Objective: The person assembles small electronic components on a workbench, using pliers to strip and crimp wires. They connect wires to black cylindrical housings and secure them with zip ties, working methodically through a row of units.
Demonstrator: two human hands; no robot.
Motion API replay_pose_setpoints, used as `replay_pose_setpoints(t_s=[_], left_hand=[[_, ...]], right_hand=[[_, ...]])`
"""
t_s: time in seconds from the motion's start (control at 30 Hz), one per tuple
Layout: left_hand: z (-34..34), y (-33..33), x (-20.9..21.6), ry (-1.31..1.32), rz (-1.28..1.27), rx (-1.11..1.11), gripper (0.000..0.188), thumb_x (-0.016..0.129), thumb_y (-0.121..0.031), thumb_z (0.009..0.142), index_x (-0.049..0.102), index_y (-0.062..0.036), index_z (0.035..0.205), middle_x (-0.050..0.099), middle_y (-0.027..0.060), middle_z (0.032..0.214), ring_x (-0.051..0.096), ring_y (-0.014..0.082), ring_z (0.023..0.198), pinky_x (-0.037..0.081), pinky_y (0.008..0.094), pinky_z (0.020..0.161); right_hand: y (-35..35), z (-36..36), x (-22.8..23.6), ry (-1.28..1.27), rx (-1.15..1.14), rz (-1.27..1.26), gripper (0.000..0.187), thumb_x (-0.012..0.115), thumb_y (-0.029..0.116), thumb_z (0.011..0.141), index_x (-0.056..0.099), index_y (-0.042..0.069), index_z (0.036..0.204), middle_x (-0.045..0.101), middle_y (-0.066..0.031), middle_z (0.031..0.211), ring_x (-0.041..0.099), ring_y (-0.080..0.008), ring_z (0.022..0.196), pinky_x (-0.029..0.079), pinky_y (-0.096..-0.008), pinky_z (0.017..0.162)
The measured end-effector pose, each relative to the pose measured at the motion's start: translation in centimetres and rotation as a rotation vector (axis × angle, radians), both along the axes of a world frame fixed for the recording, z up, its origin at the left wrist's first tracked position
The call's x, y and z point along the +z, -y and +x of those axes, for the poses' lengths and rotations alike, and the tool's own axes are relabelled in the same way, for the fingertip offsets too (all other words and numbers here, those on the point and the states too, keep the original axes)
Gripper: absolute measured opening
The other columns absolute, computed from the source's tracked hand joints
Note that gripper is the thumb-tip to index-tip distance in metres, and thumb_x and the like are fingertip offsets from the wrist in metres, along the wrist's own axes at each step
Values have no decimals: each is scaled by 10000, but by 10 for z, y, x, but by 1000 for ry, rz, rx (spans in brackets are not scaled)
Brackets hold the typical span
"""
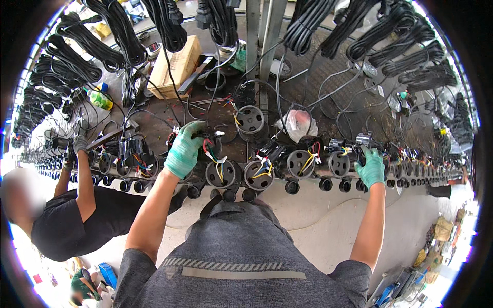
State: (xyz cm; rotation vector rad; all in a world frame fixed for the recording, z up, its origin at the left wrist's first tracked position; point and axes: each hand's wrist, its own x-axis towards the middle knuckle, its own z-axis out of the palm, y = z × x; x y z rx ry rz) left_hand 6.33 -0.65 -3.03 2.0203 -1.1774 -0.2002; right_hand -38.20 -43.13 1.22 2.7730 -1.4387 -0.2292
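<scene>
My left hand (185, 149), in a green glove, is left of centre, its fingers curled over a black part with wires (208, 143); the palm side is hidden. Red, green and white leads with white connectors come out beside it. Just right of that hand stand round black housings (259, 175) with slotted end faces and yellow, blue and white wires. Farther right my right hand (371, 168), also gloved in green, has its fingers bent against a dark cylindrical part (364, 139) among the row. How much of it lies inside the grip is partly hidden.
Coiled black cables (308, 25) hang overhead in an arc. On the dark bench lie a cardboard box (175, 66), a clear plastic bag (298, 124) and loose cords. A green-labelled bottle (100, 100) lies left. A co-worker in black (87, 220) works along the row at left.
</scene>
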Motion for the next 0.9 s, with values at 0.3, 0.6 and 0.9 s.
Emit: replay_pose_setpoints(t_s=[0.3, 0.6, 0.9], left_hand=[[5, -13, -37, 349, 120, 9, 365, 645, 103, 799, 706, 9, 1146, 702, 203, 1281, 666, 418, 1160, 557, 423, 1006], [-9, -9, -31, 355, 72, 142, 210, 694, 80, 716, 707, -1, 909, 721, 178, 1216, 683, 401, 1112, 578, 463, 958], [-9, -5, -31, 421, 104, 121, 251, 688, 73, 709, 678, -16, 944, 709, 158, 1222, 661, 404, 1137, 552, 492, 976]], right_hand=[[37, -61, -24, 321, 134, 7, 709, 796, 86, 767, 628, 91, 1455, 584, -208, 1386, 583, -409, 1281, 478, -475, 1138], [18, -2, 5, 496, 175, -33, 475, 778, 139, 926, 668, 75, 1384, 607, -195, 1419, 604, -397, 1283, 503, -463, 1099], [-83, 271, 8, 856, 818, 836, 334, 622, -15, 996, 715, 5, 1316, 716, -160, 1341, 738, -203, 1118, 585, -315, 975]])
